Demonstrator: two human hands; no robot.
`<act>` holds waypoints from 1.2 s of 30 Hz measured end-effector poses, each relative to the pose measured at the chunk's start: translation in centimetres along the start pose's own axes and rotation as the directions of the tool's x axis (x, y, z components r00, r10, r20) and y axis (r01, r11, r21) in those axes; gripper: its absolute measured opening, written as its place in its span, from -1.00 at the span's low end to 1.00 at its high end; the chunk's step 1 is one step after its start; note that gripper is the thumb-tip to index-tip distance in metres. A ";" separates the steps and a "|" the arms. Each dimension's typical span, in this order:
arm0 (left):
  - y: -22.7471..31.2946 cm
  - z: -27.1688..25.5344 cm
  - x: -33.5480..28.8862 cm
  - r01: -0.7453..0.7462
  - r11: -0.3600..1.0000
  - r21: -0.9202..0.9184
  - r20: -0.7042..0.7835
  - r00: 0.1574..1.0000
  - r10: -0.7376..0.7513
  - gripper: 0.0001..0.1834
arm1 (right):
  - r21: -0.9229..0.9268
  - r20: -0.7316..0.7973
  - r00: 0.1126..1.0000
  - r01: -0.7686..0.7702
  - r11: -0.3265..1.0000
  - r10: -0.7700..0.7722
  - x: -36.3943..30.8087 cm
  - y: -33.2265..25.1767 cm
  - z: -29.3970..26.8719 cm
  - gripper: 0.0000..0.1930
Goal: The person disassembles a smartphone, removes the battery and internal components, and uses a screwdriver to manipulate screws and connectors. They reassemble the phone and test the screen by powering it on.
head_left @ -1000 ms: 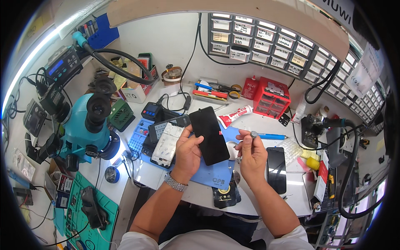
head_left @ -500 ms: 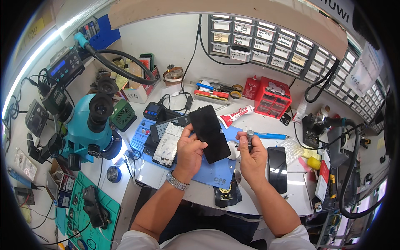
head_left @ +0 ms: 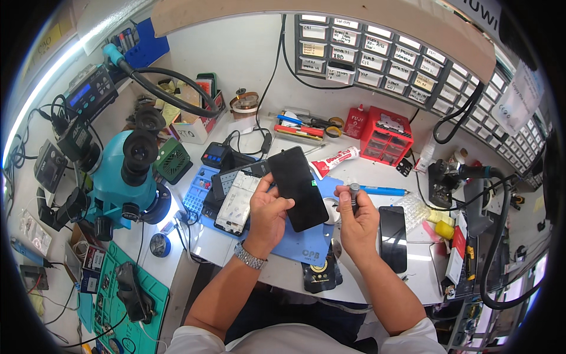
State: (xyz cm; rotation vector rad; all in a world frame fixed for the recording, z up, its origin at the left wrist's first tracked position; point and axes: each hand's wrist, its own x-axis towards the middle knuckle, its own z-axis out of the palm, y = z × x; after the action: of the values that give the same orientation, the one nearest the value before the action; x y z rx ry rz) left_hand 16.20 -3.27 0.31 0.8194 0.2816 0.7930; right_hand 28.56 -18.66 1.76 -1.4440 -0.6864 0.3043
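My left hand (head_left: 270,213) is closed around a black smartphone (head_left: 299,192), thumb on its edge, the dark glass face up. A small green patch shows near the phone's right edge. To its right, my right hand (head_left: 359,223) grips a short grey cylinder (head_left: 354,190) upright; its exact kind is unclear. Both hands are above a blue work mat (head_left: 303,251). On the mat, left of the held phone, lies a silver-white opened phone body (head_left: 239,203). A second black phone (head_left: 392,239) rests on the table beside my right hand.
A teal microscope (head_left: 121,177) stands at left, above a green mat (head_left: 150,321). Behind my hands are a red-and-white tube (head_left: 337,161), a blue pen-shaped tool (head_left: 384,191) and a red drawer box (head_left: 386,138). A dark panel with a yellow emblem (head_left: 318,277) lies at the table's front edge.
A small green patch now shows on the held phone's face, where a tiny pale mark was. Both hands keep nearly the same place and hold; the view has shifted slightly.
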 end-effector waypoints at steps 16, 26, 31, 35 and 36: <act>-0.2 -0.6 0.2 0.020 0.998 -0.065 0.004 1.000 -0.019 -0.33 | -0.007 -0.003 1.000 0.008 1.000 -0.008 0.0 -0.2 0.0 -0.74; 0.2 0.0 0.1 0.043 0.992 -0.120 -0.002 0.999 -0.043 -0.49 | -0.023 -0.009 0.999 0.039 0.999 -0.039 -0.1 0.4 -0.1 -0.70; 0.4 0.2 0.1 0.039 0.991 -0.127 -0.031 0.999 -0.043 -0.51 | -0.024 -0.010 0.999 0.053 0.998 -0.053 -0.1 0.6 0.0 -0.68; 0.6 0.5 -0.1 0.033 0.990 -0.138 -0.034 0.999 -0.038 -0.54 | -0.035 -0.008 0.999 0.045 0.998 -0.045 -0.1 0.6 -0.1 -0.68; 0.5 0.3 0.0 0.029 0.989 -0.143 -0.034 0.999 -0.035 -0.54 | -0.041 -0.008 0.999 0.048 0.998 -0.048 -0.1 0.5 0.0 -0.69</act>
State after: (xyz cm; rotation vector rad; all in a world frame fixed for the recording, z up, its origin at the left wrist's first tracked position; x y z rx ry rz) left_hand 16.10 -3.24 0.92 0.6654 0.2670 0.7892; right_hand 28.59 -18.71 1.21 -1.4643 -0.7221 0.2476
